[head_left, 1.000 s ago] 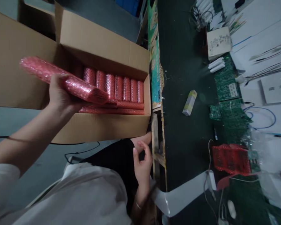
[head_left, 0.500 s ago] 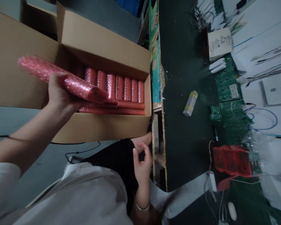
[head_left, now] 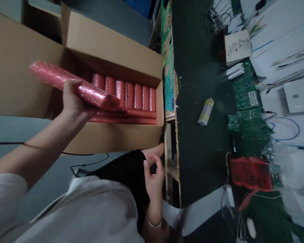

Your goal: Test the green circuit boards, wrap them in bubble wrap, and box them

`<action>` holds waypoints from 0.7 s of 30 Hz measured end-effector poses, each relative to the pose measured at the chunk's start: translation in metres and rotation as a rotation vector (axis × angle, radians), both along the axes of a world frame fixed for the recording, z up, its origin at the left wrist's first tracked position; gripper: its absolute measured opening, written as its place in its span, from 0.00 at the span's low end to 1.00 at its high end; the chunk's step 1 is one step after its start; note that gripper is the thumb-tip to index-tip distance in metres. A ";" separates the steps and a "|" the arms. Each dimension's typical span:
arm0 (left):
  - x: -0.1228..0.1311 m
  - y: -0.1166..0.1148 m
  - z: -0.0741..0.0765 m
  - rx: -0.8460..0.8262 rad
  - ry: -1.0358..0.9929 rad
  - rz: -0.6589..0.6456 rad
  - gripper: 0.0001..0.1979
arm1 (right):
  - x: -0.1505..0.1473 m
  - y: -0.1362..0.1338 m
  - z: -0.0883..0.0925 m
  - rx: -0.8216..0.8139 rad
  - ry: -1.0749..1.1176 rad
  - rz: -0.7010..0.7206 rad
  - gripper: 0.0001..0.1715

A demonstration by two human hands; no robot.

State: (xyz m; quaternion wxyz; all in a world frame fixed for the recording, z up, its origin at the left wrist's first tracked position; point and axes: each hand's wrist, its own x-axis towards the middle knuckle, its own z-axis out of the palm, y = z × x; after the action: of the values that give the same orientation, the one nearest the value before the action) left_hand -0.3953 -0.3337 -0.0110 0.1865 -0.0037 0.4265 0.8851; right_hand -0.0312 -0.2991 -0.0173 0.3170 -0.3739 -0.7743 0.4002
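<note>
My left hand [head_left: 74,101] is wrapped round a long red bubble-wrap roll [head_left: 96,96], held tilted over a cardboard box [head_left: 111,138]. What the wrap encloses, if anything, cannot be made out. Inside the box, several red bubble-wrapped rolls [head_left: 129,96] stand side by side in a row. Flatter red wrapped bundles [head_left: 139,117] lie along the near wall, partly covered by my hand and the roll. Over my lap rests my right hand [head_left: 154,177], empty, its fingers loosely bent and the thumb apart from them.
A dark workbench [head_left: 192,162] runs along the right, its worn edge close to the box. On it are a small yellow-and-grey carton [head_left: 206,112], green circuit boards [head_left: 253,125], a red bubble-wrap bundle [head_left: 252,172] and cables. The box's large flap [head_left: 20,67] spreads out to the left.
My left hand has moved to the right with the red bubble-wrap roll, bringing it further over the box. My right hand has stayed in place.
</note>
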 end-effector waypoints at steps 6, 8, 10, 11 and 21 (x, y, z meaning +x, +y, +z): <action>0.000 0.085 -0.020 0.338 -0.268 -0.056 0.12 | -0.006 -0.001 0.000 -0.018 -0.016 0.027 0.17; 0.000 0.123 -0.026 0.315 -0.323 -0.063 0.13 | -0.006 -0.001 0.001 -0.032 -0.015 0.023 0.17; 0.001 0.159 -0.031 0.280 -0.354 -0.064 0.13 | -0.004 -0.001 0.001 -0.050 -0.020 0.004 0.17; 0.002 0.175 -0.034 0.271 -0.360 -0.070 0.13 | -0.002 -0.001 0.000 -0.063 -0.027 -0.013 0.17; 0.005 0.254 -0.080 0.184 -0.464 -0.150 0.09 | 0.006 0.010 -0.032 -0.132 -0.036 -0.127 0.21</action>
State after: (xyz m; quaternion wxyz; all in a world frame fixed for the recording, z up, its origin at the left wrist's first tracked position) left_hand -0.3904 -0.0798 -0.0912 0.3442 -0.1580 0.2892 0.8792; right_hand -0.0247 -0.2892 -0.0492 0.3026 -0.4495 -0.7265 0.4225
